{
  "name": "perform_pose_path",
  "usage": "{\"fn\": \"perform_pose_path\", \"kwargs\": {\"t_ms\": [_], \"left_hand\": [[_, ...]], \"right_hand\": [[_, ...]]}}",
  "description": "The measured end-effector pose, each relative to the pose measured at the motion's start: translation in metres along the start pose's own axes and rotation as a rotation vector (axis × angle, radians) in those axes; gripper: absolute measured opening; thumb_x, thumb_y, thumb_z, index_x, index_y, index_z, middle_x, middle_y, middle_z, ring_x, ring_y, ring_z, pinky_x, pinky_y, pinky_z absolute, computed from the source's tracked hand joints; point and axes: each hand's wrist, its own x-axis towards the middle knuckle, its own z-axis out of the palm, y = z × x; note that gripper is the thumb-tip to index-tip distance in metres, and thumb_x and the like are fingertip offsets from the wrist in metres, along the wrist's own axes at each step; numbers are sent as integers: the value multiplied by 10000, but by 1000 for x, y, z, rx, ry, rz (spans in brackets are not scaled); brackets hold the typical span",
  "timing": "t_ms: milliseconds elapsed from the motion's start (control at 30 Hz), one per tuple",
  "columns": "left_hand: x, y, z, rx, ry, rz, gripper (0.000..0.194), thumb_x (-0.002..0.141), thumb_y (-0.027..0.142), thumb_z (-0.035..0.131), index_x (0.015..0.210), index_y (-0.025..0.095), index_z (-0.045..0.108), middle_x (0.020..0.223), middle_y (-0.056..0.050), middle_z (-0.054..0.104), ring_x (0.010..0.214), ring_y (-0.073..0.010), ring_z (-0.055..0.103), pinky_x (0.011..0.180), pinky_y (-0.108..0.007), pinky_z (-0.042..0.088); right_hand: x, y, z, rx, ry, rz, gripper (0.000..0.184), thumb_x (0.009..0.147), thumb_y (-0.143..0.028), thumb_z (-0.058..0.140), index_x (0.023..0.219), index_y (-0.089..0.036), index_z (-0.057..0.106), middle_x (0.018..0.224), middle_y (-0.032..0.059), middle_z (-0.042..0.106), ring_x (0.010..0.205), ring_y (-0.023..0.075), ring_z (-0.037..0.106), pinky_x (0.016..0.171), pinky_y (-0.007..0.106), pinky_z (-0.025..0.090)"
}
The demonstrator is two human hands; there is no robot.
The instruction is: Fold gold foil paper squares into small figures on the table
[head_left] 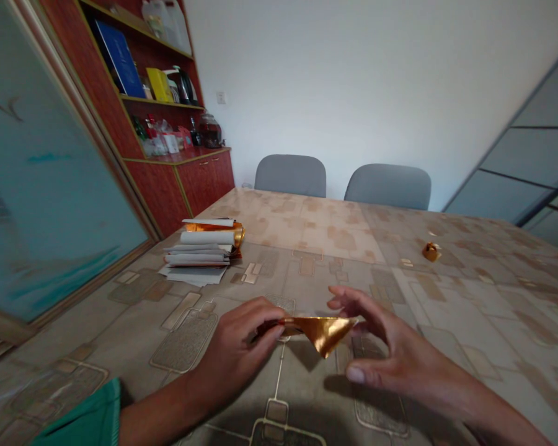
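My left hand (251, 334) pinches the left end of a folded sheet of shiny gold paper (329, 333) between thumb and fingers. The paper is held above the table, and its right part flares into a triangle with a corner pointing down. Around the paper's right tip, my right hand (381, 347) is open, with thumb and fingers spread apart. Whether any right fingertip touches the far edge of the paper, I cannot tell.
A pile of folded gold-and-white papers (204, 254) lies at the left on the patterned table (307, 272). A small folded gold piece (431, 251) sits at the right. Two grey chairs (291, 175) stand behind, and a red cabinet (204, 179) is at the back left.
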Motion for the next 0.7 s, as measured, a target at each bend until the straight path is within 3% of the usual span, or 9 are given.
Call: {"fn": "perform_pose_path", "kwargs": {"t_ms": [67,133,233,367,567,700], "left_hand": [[-1,1,-1,84,-30,150,148,932,98,555,925,194,666,802,-29,691,733,-167,623,678,-271,470],[-4,1,2,122,-69,250,175,927,65,525,942,193,642,807,-36,693,732,-172,612,689,-284,462],[-8,-1,7,137,-101,306,175,918,53,522,953,198,613,814,-41,704,715,-172,608,682,-287,460],[-13,-2,11,141,-89,364,201,918,34,506,938,206,607,802,-36,708,689,-162,609,656,-271,463],[-17,2,10,256,-160,466,152,992,147,526,931,224,642,861,-21,755,704,-176,593,667,-308,431],[-18,6,18,288,-269,413,334,1060,191,396,831,209,639,739,-9,715,641,-158,563,627,-309,384]], "right_hand": [[-5,-9,-7,-151,54,-117,630,781,-329,810,1356,-315,552,1309,93,602,1167,306,584,970,462,500],[-8,-19,-4,-261,-1,-210,450,811,-267,789,1223,-326,617,1216,62,623,1129,280,592,939,421,514],[-10,-28,10,-402,-112,-269,243,873,-215,743,1080,-309,658,1103,37,651,1027,236,615,845,350,533],[-9,-27,20,-617,-87,-431,86,921,-179,671,937,-263,664,891,22,694,806,208,627,682,326,494],[-13,-18,20,-775,-103,-590,140,1034,-257,548,962,-228,664,829,15,714,741,194,602,681,340,438],[-16,-8,24,-886,-180,-586,286,1059,-207,467,825,-199,631,798,28,689,732,198,584,680,352,412]]}}
